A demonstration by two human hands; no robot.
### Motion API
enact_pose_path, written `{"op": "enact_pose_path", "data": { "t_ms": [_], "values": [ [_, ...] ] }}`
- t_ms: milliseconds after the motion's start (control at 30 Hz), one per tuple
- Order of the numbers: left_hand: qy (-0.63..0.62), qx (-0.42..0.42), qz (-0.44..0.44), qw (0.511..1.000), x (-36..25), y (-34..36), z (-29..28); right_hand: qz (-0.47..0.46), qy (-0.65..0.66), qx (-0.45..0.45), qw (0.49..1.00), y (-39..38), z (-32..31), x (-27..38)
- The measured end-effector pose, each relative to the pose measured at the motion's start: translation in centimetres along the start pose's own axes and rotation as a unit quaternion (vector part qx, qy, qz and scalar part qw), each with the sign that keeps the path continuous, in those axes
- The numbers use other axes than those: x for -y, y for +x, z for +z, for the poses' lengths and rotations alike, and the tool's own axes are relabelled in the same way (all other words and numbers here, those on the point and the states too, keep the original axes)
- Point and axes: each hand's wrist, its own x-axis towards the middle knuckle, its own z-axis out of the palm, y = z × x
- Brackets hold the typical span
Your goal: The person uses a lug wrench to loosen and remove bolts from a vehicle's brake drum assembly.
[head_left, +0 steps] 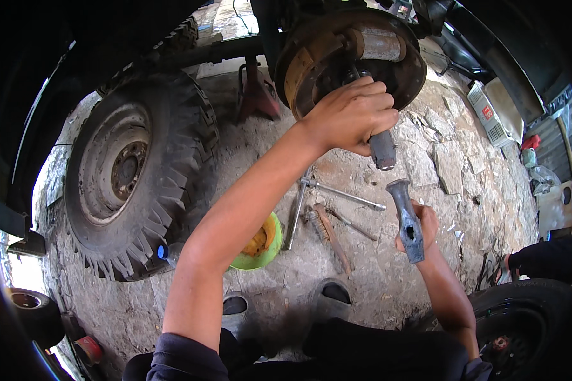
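My left hand [353, 114] is closed around a dark tool [382, 151] with a blunt lower end, its thin shaft reaching up into the rusty round brake assembly [291, 76], just below a pale rusted cylinder [378, 44]. My right hand [428, 225] grips a hammer [405, 200] below that blunt end, with a gap between them. A cross-shaped lug wrench [343, 193], a metal rod [362, 228] and a wire brush [330, 241] lie on the stone floor beneath my arms. A green bowl [267, 251] with rusty brown contents is partly hidden by my left forearm.
A large tyre [89, 241] is at left, beside a blue-capped bottle [171, 252]. A red jack stand [260, 101] stands behind. At right are a white crate [489, 114], another wheel [515, 305] and a dark-clothed leg [540, 257], apparently another person's. My sandalled feet [333, 295] are below.
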Motion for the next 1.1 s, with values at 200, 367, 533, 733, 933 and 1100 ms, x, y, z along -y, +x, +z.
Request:
{"op": "enact_pose_path", "data": {
  "t_ms": [200,367,533,733,933,1100],
  "values": [
    [0.014,-0.006,0.003,1.000,0.2,0.0,0.1,0.031,-0.036,0.029,0.998,0.2,-0.3,0.2],
    [0.014,-0.009,-0.002,1.000,0.1,0.0,0.2,0.015,-0.086,0.072,0.994,-2.0,-0.7,-0.5],
    [0.022,-0.003,0.007,1.000,0.3,-0.2,0.0,0.016,-0.072,0.064,0.995,-1.6,-0.4,-0.4],
    [0.030,0.007,0.006,1.000,0.3,-0.2,0.0,0.004,-0.020,-0.001,1.000,-1.4,0.6,-0.5],
    [0.015,0.005,0.015,1.000,0.3,0.0,-0.3,0.009,-0.001,0.046,0.999,0.2,0.5,-1.4],
    [-0.002,0.006,0.015,1.000,0.6,-0.3,-0.4,0.014,-0.055,0.107,0.993,1.6,-0.5,-2.3]
  ]
}}
